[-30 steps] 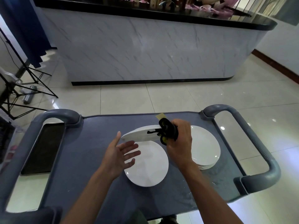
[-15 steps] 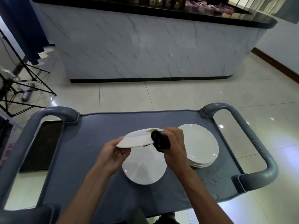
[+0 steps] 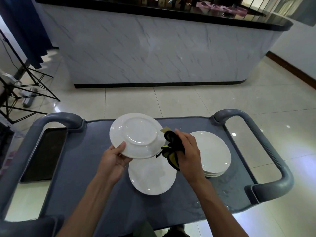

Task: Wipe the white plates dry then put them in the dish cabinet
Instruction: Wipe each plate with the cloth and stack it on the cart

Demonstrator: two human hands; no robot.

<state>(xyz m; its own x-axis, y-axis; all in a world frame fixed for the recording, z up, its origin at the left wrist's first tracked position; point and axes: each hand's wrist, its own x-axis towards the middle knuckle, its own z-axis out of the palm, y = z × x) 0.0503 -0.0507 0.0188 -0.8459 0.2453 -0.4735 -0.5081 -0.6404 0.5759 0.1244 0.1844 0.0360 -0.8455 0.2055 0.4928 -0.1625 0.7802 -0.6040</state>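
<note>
Plates sit on the cart [image 3: 95, 168]: a stack [image 3: 213, 151] at center right, one plate [image 3: 152, 177] in the middle. The left hand [image 3: 113, 159] pinches a raised plate [image 3: 136, 135], underside showing. The right hand [image 3: 187, 151] grips a cloth [image 3: 172, 151]. Wiping seems underway; no cabinet shows.

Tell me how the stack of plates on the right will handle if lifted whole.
The stack of plates looks glazed ceramic: probably rigid, heavy and breakable. Water droplets on the cart beside it suggest wet, slippery rims.
</note>
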